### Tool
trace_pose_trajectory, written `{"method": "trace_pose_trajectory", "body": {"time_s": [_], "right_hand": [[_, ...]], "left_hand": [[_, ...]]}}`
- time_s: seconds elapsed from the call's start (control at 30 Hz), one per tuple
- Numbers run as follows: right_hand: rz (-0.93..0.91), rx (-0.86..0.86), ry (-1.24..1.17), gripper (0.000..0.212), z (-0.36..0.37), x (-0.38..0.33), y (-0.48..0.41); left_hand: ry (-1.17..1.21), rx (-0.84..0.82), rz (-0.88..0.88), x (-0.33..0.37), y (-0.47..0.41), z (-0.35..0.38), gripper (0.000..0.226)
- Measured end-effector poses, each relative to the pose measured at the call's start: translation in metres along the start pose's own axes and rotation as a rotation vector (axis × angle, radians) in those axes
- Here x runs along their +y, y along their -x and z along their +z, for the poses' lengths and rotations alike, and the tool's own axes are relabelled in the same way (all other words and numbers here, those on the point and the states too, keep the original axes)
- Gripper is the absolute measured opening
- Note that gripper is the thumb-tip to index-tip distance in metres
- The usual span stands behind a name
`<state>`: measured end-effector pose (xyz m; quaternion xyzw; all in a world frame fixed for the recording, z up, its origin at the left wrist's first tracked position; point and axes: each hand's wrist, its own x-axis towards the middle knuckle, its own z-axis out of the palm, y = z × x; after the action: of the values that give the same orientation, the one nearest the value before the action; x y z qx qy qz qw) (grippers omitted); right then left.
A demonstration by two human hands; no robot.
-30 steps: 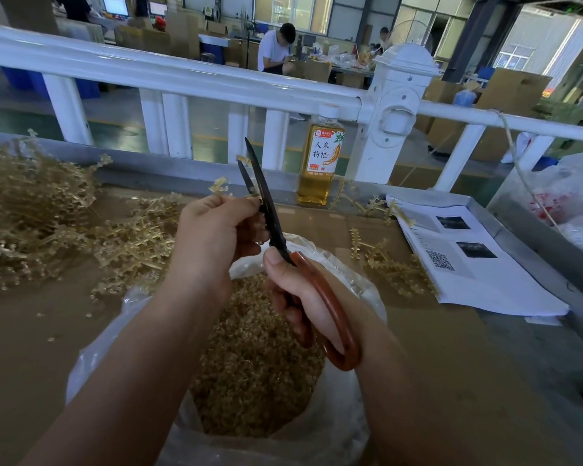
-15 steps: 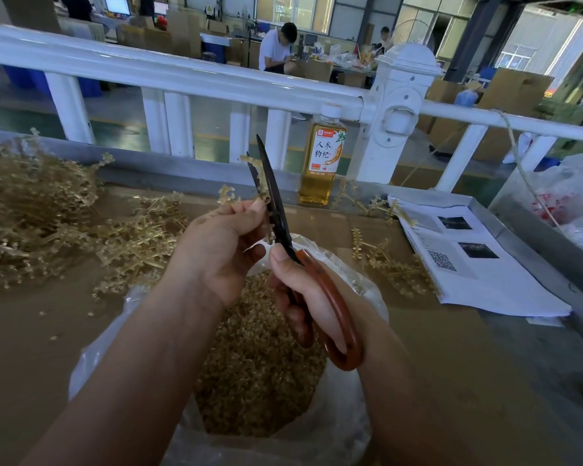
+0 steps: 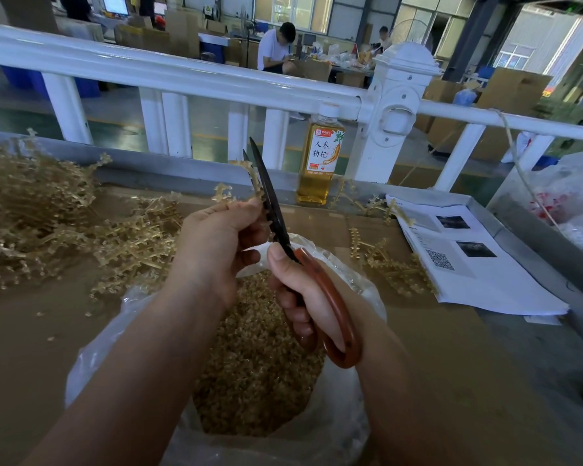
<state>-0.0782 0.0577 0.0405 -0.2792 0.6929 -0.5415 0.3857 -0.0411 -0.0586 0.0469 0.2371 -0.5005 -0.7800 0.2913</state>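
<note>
My right hand (image 3: pixel 300 290) grips the red-brown handles of a pair of scissors (image 3: pixel 273 206), whose dark blades point up and away, slightly parted. My left hand (image 3: pixel 219 237) pinches a pale gold plastic sprue strip (image 3: pixel 254 178) that stands up between the blades. Both hands hover over a clear plastic bag (image 3: pixel 344 428) filled with small gold cut pieces (image 3: pixel 256 361). A big heap of uncut gold sprues (image 3: pixel 48 223) lies on the cardboard-covered table (image 3: pixel 31 348) to the left.
A bottle of amber drink (image 3: pixel 320 156) stands at the table's back edge by a white railing (image 3: pixel 182 75). Printed papers (image 3: pixel 468 260) and a few loose sprues (image 3: pixel 391 267) lie to the right. White plastic bags (image 3: pixel 572 196) sit far right. People work at tables beyond the railing.
My left hand has pushed the sprue strip further up between the blades, and the scissors have shifted slightly right. The blades have closed a little on the strip.
</note>
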Motion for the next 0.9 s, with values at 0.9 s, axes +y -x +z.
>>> {"method": "trace_pose_trajectory", "body": {"time_s": [0.9], "right_hand": [[-0.049,-0.042,0.075,0.045,-0.002,0.005,-0.003]], "left_hand": [[-0.87,0.323,0.699,0.006,-0.004,-0.019,0.02]]}}
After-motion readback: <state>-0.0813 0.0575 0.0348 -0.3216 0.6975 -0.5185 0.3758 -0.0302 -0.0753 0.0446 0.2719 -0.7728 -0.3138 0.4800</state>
